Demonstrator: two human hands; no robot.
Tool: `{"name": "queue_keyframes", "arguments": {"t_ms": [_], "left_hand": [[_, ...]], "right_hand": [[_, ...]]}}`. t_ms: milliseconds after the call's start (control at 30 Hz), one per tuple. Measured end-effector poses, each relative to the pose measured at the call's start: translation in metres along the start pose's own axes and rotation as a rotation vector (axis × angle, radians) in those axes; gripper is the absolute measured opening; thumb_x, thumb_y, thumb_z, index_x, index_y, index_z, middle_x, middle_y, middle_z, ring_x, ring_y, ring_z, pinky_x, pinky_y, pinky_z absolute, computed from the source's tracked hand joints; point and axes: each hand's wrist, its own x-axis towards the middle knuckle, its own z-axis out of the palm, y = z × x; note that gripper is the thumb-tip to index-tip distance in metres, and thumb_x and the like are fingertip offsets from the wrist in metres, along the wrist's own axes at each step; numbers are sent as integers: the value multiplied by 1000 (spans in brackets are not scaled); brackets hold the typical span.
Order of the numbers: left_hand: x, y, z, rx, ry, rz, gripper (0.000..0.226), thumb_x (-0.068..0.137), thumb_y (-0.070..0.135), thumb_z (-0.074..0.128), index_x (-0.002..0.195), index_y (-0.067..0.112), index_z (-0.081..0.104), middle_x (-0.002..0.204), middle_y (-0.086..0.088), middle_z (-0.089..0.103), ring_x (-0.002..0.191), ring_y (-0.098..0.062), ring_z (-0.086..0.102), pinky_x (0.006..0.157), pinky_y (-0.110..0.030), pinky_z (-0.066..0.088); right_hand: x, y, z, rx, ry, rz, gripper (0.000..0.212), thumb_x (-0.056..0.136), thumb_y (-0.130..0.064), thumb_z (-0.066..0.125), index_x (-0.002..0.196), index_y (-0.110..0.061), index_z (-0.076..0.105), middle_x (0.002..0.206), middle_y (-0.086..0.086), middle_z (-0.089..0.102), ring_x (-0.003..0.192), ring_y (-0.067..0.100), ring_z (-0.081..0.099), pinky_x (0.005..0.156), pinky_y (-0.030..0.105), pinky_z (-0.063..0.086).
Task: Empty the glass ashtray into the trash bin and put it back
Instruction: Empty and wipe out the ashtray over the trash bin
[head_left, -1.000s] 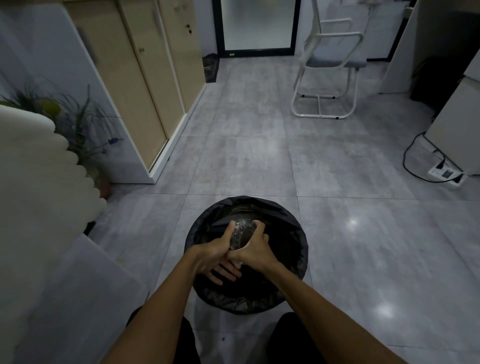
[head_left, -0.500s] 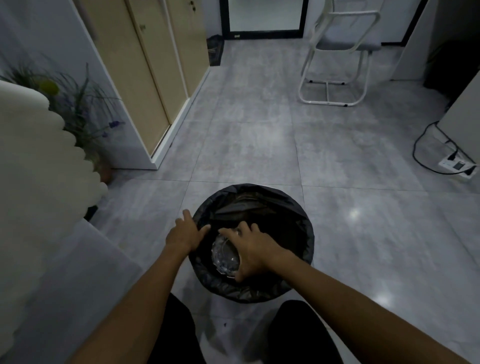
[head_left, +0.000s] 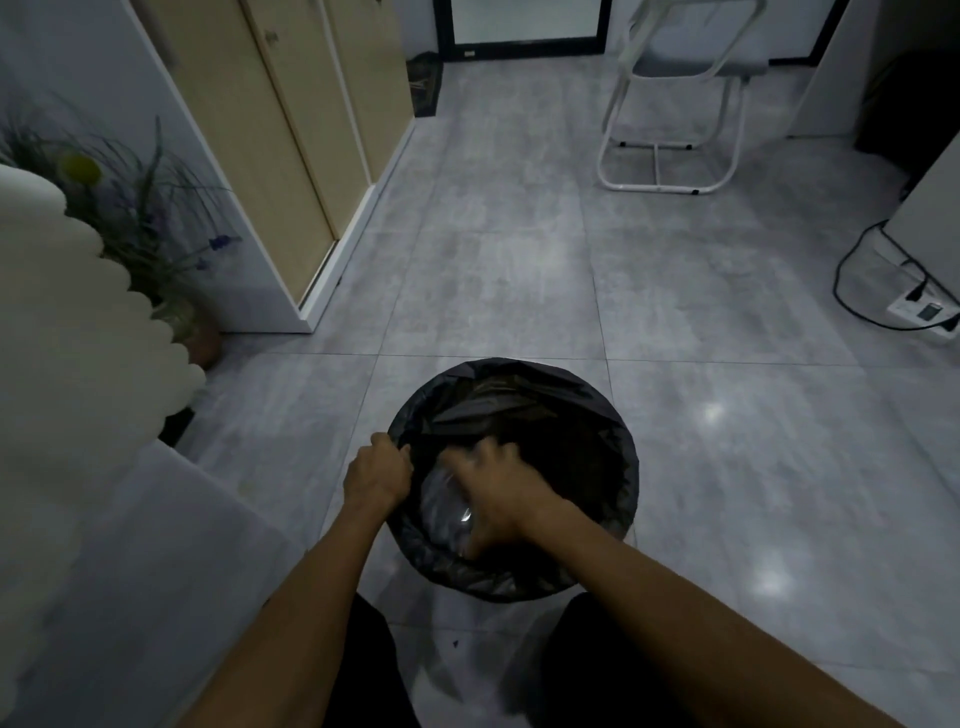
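Observation:
A round trash bin (head_left: 597, 410) lined with a black bag stands on the grey tiled floor in front of me. My right hand (head_left: 501, 491) is blurred and holds the clear glass ashtray (head_left: 441, 504) inside the bin's near left part, tipped on its side. My left hand (head_left: 378, 475) is closed on the bin's left rim, gripping the bag edge. What lies at the bottom of the bin is too dark to see.
A cream scalloped seat back (head_left: 62, 322) and a grey table surface (head_left: 130, 571) are at my left. A potted plant (head_left: 150, 218) and wooden cabinet doors (head_left: 291, 130) stand beyond. A white folding chair (head_left: 680, 104) is far ahead; a power strip with cable (head_left: 922, 312) lies at right.
My left hand let go of the ashtray, moved left and closed on the bin's rim. My right hand lowered the ashtray into the bin and tipped it over.

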Motion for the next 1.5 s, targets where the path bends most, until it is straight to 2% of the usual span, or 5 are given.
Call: {"name": "queue_keyframes", "arguments": {"t_ms": [367, 567, 900, 1033, 1500], "left_hand": [[-2, 5, 4, 43, 17, 37, 48, 112, 41, 41, 135, -1, 49, 131, -29, 62, 116, -44, 64, 91, -46, 52], [-2, 0, 2, 41, 29, 22, 48, 113, 41, 40, 134, -1, 49, 131, -29, 62, 116, -44, 64, 87, -43, 50], [1, 1, 6, 15, 41, 17, 46, 112, 40, 42, 132, 0, 51, 127, -28, 63, 112, -44, 65, 91, -46, 53], [0, 5, 5, 22, 34, 28, 46, 112, 41, 42, 131, 1, 52, 125, -26, 64, 110, -42, 66, 87, -44, 52], [-11, 8, -14, 235, 75, -39, 82, 97, 77, 42, 143, 10, 43, 136, -19, 61, 120, -37, 64, 94, -46, 54]], "right_hand": [[4, 25, -31, -73, 73, 132, 126, 61, -57, 91, 158, -31, 14, 154, 20, 27, 136, 47, 34, 99, 53, 50], [3, -20, -19, -202, -183, -174, 125, 64, -41, 95, 158, -35, 13, 156, 20, 26, 136, 48, 34, 106, 54, 42], [11, 16, -51, -148, -41, 151, 121, 66, -46, 93, 157, -27, 16, 152, 24, 28, 135, 51, 36, 98, 54, 49], [2, -28, -32, -198, -241, -68, 111, 76, -30, 89, 159, -27, 15, 154, 25, 27, 138, 52, 33, 105, 55, 44], [-7, 7, -44, 17, -7, 28, 128, 61, -46, 95, 154, -12, 15, 150, 21, 31, 125, 49, 51, 95, 51, 50]]}}
